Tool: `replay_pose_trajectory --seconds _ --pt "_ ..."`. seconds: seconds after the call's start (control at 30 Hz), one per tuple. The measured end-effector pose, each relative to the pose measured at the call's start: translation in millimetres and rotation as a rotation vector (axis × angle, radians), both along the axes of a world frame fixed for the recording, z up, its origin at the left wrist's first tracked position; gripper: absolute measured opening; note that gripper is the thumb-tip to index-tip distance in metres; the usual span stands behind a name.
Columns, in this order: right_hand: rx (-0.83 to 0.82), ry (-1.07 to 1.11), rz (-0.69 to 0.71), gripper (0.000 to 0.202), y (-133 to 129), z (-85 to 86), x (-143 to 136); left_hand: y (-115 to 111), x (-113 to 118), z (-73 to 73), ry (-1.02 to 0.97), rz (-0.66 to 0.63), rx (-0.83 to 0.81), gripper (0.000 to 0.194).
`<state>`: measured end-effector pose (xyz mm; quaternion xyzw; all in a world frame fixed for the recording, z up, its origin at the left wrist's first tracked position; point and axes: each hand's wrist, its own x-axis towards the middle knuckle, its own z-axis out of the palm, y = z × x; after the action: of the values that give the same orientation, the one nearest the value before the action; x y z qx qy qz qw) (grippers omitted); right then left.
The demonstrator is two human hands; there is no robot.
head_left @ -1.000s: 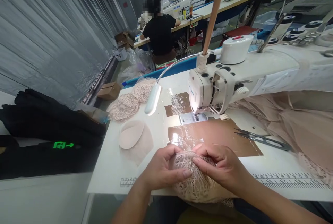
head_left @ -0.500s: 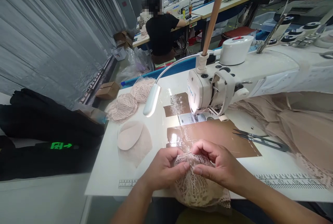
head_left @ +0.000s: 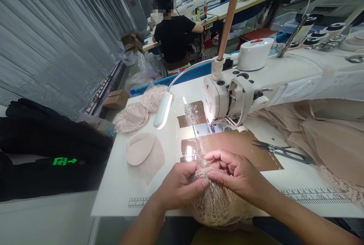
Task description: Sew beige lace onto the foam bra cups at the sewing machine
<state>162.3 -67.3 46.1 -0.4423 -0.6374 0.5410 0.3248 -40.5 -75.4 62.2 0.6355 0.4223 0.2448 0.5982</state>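
Note:
A beige lace piece (head_left: 214, 205) hangs over the front edge of the white table (head_left: 113, 195), its top edge bunched between both hands. My left hand (head_left: 183, 186) pinches the left side of that edge, thumb on the lace. From the right, my right hand (head_left: 234, 171) grips the same edge between thumb and fingers, the index finger raised a little. Behind the hands is the sewing machine's head (head_left: 216, 99), above a brown sheet (head_left: 233, 146) taped on the table.
Thread snips (head_left: 284, 151) lie at the right by beige fabric (head_left: 330, 135). Lace cups (head_left: 133, 118) and flat beige pieces (head_left: 146, 156) lie left. A lamp (head_left: 163, 112) hangs over the table. A person (head_left: 173, 38) sits beyond.
My right hand's index finger has lifted and its thumb has moved closer to the top edge of the lace. My left hand keeps its pinch. The view has shifted slightly.

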Motion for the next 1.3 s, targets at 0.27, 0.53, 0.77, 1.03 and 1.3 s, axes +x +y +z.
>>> replay_pose_trajectory --seconds 0.27,0.53,0.77,1.03,1.3 --pt "0.139 -0.046 0.086 0.029 -1 10.4 3 0 2 -1.3 -0.110 -0.028 -0.064 0.034" --pt "0.040 0.081 0.090 0.028 -9 9.8 8 -1 8 -4.5 -0.231 -0.053 -0.119 0.031" --pt "-0.134 0.245 0.085 0.035 -2 -2.6 7 -9 27 -21.0 -0.371 0.242 -0.301 0.041" --pt "-0.128 0.136 -0.258 0.038 8 -13.9 65 9 -36 35.6 -0.043 0.972 0.165 0.026" --pt "0.129 -0.226 -0.135 0.023 31 -6.0 73 66 39 -14.0 0.385 0.439 0.625 0.025"
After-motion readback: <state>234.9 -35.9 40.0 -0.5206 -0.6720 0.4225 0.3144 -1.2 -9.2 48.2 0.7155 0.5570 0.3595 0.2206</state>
